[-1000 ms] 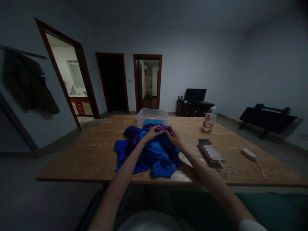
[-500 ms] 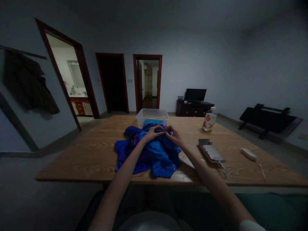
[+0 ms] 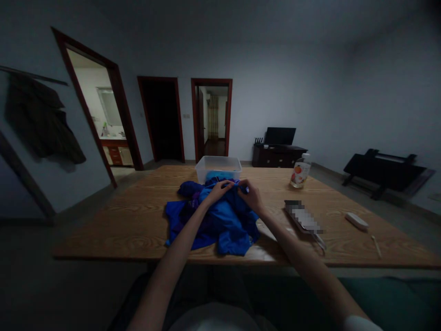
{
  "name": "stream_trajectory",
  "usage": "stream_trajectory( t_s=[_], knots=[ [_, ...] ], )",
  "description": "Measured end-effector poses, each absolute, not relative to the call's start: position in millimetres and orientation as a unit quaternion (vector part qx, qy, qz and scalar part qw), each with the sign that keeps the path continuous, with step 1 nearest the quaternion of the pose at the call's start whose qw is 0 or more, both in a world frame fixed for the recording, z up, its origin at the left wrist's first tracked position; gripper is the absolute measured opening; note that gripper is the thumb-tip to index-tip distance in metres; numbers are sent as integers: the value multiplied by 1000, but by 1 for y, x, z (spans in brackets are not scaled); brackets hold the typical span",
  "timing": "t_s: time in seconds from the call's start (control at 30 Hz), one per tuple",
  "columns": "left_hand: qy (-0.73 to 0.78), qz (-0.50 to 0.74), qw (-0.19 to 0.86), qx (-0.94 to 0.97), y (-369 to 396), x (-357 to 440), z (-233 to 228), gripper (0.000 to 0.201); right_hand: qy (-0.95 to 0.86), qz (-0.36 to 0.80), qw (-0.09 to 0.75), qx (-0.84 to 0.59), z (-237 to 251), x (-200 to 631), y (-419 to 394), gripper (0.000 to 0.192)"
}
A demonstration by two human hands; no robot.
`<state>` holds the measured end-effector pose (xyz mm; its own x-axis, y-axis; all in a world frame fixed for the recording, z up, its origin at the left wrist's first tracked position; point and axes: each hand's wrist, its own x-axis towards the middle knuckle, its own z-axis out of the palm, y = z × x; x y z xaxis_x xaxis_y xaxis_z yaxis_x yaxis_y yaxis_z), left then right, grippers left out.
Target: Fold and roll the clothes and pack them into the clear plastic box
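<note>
A crumpled blue garment (image 3: 227, 220) with purple parts lies heaped on the wooden table in front of me. My left hand (image 3: 217, 191) pinches its fabric near the heap's far side, fingers closed. Close beside it on the right, my right hand (image 3: 251, 196) grips another bit of the same cloth, its fingers curled. A fold of blue fabric runs between the two hands. Just behind the heap stands a clear plastic bin (image 3: 219, 165) with something light blue inside. Which part of the garment I hold cannot be made out.
On the wooden table (image 3: 113, 225), right of my hands, stand a labelled plastic bottle (image 3: 300, 172), a blurred-out flat item with a strap (image 3: 303, 218), a small white case (image 3: 356, 221) and a thin stick (image 3: 376, 247). The table's near edge runs under my forearms.
My right hand has shifted slightly right and down, away from my left hand, with cloth still in its fingers. The rest of the garment lies nearly as before.
</note>
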<state>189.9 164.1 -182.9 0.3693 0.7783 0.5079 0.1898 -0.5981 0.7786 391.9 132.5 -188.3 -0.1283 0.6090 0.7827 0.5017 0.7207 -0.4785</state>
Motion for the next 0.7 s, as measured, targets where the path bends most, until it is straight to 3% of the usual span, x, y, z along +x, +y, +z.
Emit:
stream_trajectory(
  t_s=[0.23,0.5,0.7],
  knots=[
    [319,473,321,756,160,191,-181,45,-756,32,544,-363,-193,391,134,16],
    [329,503,308,738,159,190,-178,42,-763,36,541,-352,-192,388,136,26],
    [275,494,378,733,159,187,-175,47,-759,19,540,-364,-188,393,137,24]
  ],
)
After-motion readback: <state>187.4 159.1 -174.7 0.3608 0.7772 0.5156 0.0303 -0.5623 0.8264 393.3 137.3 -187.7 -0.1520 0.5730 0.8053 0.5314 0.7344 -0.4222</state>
